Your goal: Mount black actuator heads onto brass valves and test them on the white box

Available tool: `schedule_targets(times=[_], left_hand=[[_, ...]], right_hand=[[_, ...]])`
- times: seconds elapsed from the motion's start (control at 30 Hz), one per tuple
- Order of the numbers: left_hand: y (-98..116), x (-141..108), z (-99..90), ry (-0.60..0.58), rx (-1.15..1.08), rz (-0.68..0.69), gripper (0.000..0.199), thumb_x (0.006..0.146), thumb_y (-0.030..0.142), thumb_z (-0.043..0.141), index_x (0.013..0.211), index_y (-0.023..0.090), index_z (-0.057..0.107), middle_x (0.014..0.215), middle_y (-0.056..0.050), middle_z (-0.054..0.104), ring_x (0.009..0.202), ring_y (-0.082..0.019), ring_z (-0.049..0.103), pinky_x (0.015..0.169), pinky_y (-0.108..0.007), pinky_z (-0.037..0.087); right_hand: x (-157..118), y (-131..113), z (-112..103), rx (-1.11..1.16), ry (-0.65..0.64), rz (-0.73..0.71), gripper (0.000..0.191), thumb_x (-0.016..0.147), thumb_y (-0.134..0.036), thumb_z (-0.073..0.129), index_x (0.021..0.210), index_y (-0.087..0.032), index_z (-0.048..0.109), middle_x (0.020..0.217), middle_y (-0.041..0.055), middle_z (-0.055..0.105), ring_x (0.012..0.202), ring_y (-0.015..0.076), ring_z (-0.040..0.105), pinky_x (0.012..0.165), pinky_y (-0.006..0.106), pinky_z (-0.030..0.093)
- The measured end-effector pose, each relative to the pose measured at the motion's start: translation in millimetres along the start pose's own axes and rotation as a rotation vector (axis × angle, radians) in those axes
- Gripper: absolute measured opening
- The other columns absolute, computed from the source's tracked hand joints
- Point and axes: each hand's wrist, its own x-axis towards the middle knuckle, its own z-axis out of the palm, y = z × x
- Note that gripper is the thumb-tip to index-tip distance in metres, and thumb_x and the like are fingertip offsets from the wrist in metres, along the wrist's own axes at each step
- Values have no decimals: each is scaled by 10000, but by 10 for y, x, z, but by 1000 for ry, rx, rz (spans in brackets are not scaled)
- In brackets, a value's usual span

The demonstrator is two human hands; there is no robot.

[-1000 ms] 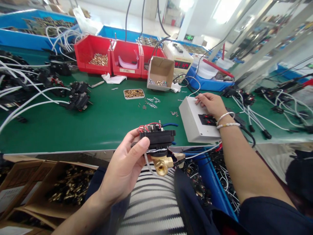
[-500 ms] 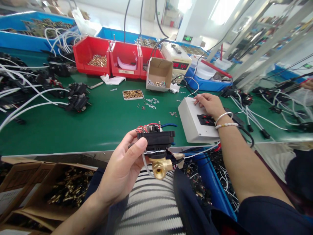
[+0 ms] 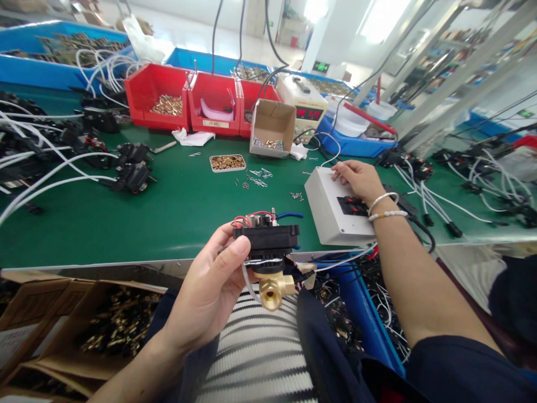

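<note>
My left hand [image 3: 218,274] is closed round a motorized valve, whose black actuator housing [image 3: 266,239] is uncovered on top, showing red and blue wires. Its brass valve body [image 3: 272,288] hangs underneath with a port facing me, and a metal clip crosses the neck. I hold it over the table's front edge, above my lap. My right hand [image 3: 356,176] rests on the grey-white control box [image 3: 329,215], its fingertips touching the upper left part of the face. Those fingers are bent a little and apart, gripping nothing. Red and black terminals [image 3: 356,205] sit beside the wrist.
A small tray of brass parts [image 3: 227,163], loose clips [image 3: 260,178] and screws [image 3: 297,196] lie on the green table. Behind stand red bins [image 3: 157,120], a cardboard box [image 3: 272,126] and a power supply [image 3: 302,101]. Cabled black units [image 3: 134,168] lie left; a blue crate [image 3: 364,313] stands below.
The valve and my left hand have shifted very slightly left. The red digits on the power supply look different. My right hand stays on the control box.
</note>
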Motion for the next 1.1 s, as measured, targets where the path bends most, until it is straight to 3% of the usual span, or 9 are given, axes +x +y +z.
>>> schedule_targets(times=[0.2, 0.37, 0.67, 0.93, 1.1], left_hand=[[-47, 24, -19, -57, -39, 81, 395, 901, 371, 714, 1219, 162, 606, 1085, -84, 749, 736, -183, 739, 718, -322, 613], [-74, 37, -22, -46, -65, 84, 390, 855, 361, 767, 1174, 180, 636, 1181, -83, 712, 950, -227, 736, 867, -355, 602], [-91, 50, -33, -72, -82, 90, 349, 852, 365, 770, 1140, 196, 668, 1145, -66, 726, 984, -233, 732, 872, -351, 610], [-82, 44, -31, -84, -87, 53, 381, 871, 379, 747, 1176, 185, 627, 1077, -80, 754, 991, -263, 737, 909, -413, 600], [-63, 45, -19, -61, -90, 53, 379, 841, 392, 774, 1140, 189, 657, 1037, -75, 766, 946, -271, 756, 852, -395, 622]], right_hand=[[28, 34, -4, -49, 17, 4, 603, 878, -694, 588, 664, -141, 695, 589, 45, 623, 542, 112, 513, 566, 230, 408], [62, 37, 17, -67, 16, 21, 722, 889, -785, 467, 554, -163, 618, 596, 72, 627, 564, 131, 545, 608, 257, 445], [12, 24, 5, -83, -55, 3, 356, 741, -461, 771, 894, -141, 740, 776, 47, 710, 672, 144, 598, 698, 275, 507], [22, -18, 33, -137, -54, 1, 224, 748, -320, 731, 871, -134, 739, 753, 51, 703, 686, 174, 621, 750, 332, 535], [-5, -83, -2, -131, 69, -41, 159, 794, -291, 669, 865, -153, 706, 811, 70, 707, 739, 194, 639, 776, 346, 538]])
